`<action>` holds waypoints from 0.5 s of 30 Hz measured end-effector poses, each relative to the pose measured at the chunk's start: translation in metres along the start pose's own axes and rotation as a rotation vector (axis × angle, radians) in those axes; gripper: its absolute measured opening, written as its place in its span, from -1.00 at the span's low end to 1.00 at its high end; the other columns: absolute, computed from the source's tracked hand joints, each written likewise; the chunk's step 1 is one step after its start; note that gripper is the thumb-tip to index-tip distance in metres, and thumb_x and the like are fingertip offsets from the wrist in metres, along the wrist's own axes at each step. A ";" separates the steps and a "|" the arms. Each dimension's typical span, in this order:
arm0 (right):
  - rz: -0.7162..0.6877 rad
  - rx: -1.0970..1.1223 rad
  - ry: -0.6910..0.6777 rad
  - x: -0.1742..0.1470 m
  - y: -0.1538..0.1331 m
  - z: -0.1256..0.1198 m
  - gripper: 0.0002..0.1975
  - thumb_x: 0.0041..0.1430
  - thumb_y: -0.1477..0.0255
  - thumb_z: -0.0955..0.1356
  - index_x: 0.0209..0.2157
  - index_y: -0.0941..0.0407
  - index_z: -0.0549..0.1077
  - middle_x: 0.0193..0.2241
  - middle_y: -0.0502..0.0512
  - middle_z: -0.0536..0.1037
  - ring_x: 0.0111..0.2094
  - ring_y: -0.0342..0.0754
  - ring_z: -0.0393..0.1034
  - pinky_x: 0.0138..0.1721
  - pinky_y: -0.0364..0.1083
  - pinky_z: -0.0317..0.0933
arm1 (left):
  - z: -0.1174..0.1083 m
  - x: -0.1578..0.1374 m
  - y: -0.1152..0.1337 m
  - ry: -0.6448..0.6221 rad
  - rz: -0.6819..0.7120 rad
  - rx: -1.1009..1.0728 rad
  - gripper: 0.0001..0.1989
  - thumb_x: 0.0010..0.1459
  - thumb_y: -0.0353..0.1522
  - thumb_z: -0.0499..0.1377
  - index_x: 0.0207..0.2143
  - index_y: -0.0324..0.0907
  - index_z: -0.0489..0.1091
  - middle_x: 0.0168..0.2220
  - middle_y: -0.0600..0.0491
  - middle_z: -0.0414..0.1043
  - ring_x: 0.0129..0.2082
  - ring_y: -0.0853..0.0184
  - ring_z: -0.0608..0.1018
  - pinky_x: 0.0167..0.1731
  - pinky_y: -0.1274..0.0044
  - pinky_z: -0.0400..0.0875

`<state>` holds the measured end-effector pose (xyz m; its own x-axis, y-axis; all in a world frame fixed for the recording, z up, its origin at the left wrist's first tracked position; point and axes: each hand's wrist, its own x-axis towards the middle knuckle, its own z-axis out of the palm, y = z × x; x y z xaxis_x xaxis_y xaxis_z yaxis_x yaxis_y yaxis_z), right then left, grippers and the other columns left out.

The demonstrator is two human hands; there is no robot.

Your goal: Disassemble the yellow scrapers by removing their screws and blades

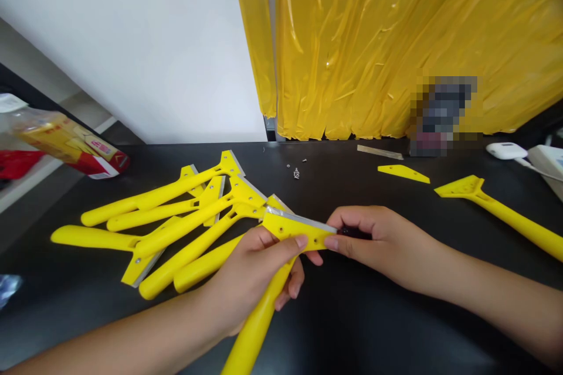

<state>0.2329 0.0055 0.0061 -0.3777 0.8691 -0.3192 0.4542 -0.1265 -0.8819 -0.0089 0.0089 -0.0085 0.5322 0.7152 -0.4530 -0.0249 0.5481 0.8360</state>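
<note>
Fingers of the left hand [261, 261] grip a yellow scraper [292, 226] above the black table [352, 316], near other scrapers [193, 220]; right hand [382, 240] pinches its right corner, forefinger tip apparently hidden behind.

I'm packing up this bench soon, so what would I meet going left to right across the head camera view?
Going by their middles: bottle → pile of yellow scrapers → held scraper, with the left hand and right hand on it → loose yellow plate → yellow handle with a flared head.
</note>
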 end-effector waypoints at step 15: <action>0.035 -0.003 0.013 0.004 -0.001 0.000 -0.62 0.29 0.01 0.45 -0.29 0.06 0.56 -0.42 -0.05 0.42 -0.35 -0.09 0.22 -0.33 -0.10 0.08 | 0.002 -0.004 -0.001 0.041 -0.007 0.039 -0.64 0.39 -0.14 0.24 -0.35 -0.22 0.55 -0.68 0.11 0.36 -0.75 0.50 0.28 -0.70 0.67 0.11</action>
<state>0.2310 0.0093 0.0055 -0.3510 0.8703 -0.3455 0.4693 -0.1558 -0.8692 -0.0092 0.0045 -0.0066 0.4968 0.7293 -0.4704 0.0119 0.5362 0.8440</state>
